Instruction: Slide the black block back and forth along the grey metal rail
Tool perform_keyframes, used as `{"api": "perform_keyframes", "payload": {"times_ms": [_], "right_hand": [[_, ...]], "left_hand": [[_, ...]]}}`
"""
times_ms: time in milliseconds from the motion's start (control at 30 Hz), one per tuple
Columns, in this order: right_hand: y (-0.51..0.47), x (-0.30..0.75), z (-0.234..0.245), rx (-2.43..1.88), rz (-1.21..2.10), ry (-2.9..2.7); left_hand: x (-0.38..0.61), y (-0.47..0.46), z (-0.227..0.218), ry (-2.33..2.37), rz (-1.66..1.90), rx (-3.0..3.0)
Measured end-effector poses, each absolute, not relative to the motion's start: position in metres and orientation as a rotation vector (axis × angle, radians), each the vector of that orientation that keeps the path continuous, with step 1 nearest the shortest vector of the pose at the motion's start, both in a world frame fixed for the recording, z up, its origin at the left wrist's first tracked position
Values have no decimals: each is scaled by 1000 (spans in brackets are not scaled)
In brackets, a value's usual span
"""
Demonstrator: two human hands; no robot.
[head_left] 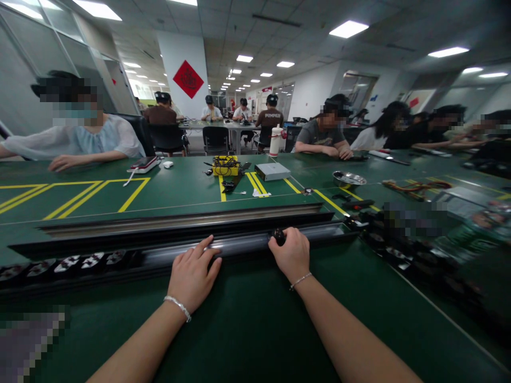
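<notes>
A long black channel-like tray (243, 244) lies across the green table in front of me. Resting on its near edge, my left hand (194, 274) has its fingers spread and holds nothing. My right hand (293, 255) pinches a small, dark, rounded part (279, 235) over the tray's right half; its exact kind is unclear. At the tray's left end sits a row of several black parts (93, 260) with silvery faces. Right behind runs a second long dark channel (191, 221).
More black parts (415, 255) are heaped at the right. Beyond the channels are a yellow box with black cables (225, 166), a grey box (272, 171), a metal bowl (349, 178) and a white bottle (276, 141). Co-workers sit across the table.
</notes>
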State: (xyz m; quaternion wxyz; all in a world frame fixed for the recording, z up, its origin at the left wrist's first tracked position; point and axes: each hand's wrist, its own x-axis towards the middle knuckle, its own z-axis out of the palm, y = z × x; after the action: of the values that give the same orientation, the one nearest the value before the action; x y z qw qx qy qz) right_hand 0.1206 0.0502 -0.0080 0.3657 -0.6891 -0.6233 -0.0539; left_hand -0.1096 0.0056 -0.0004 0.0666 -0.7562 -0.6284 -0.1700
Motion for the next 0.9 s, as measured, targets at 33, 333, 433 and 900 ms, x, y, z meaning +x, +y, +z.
{"api": "perform_keyframes", "payload": {"times_ms": [33, 333, 433, 900], "right_hand": [[50, 121, -8, -1773, -135, -1603], [52, 121, -11, -1762, -132, -1618], [52, 122, -11, -1769, -126, -1615], [51, 121, -10, -1769, -164, -1611]], "left_hand": [[-110, 6, 0, -1895, -510, -2281], [-110, 5, 0, -1915, -518, -2288], [-110, 5, 1, -1910, -521, -2291], [-109, 5, 2, -1917, -503, -2283]]}}
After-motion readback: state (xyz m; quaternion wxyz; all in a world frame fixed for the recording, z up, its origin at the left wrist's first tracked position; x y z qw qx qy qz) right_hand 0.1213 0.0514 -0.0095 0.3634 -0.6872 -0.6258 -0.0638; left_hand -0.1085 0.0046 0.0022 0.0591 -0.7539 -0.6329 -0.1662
